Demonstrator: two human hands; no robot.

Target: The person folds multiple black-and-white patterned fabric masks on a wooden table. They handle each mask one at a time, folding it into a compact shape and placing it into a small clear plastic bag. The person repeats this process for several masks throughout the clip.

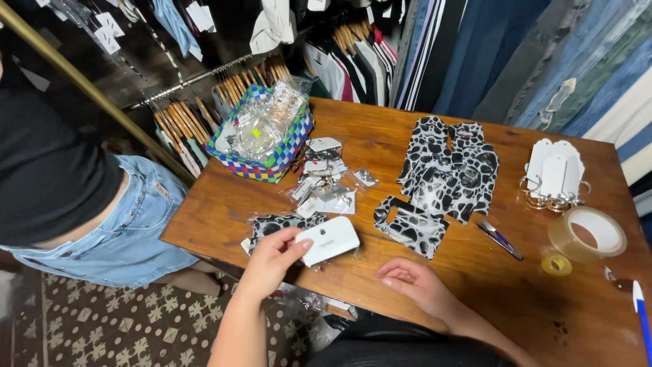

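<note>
Pinched in the left hand's [270, 261] grip was a white rounded-rectangle card [329, 240] — held just over the wooden bench [380, 129] edge; the right hand [415, 284] rested loosely curled, grasping nothing, beside black-and-white spotted cards [411, 226].

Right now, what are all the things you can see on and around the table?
table: one, brown wood, centre
basket: one, woven blue, green and white, far left corner, full of clear packets
small packets: a loose pile, clear and white, beside the basket
spotted cards: a heap, black and white, middle of the table
white tags: a few, with gold rings below, right side
wide tape roll: one, clear brownish, right
small tape roll: one, yellow, in front of the wide roll
tweezers: one, dark blue handle, by the spotted cards
pen: one, white and blue, right edge
hangers: many, wooden, on a rail behind
another person: one, black top, denim shorts, left
left hand: holds a white card
right hand: resting on the table, holding nothing I can see
</note>
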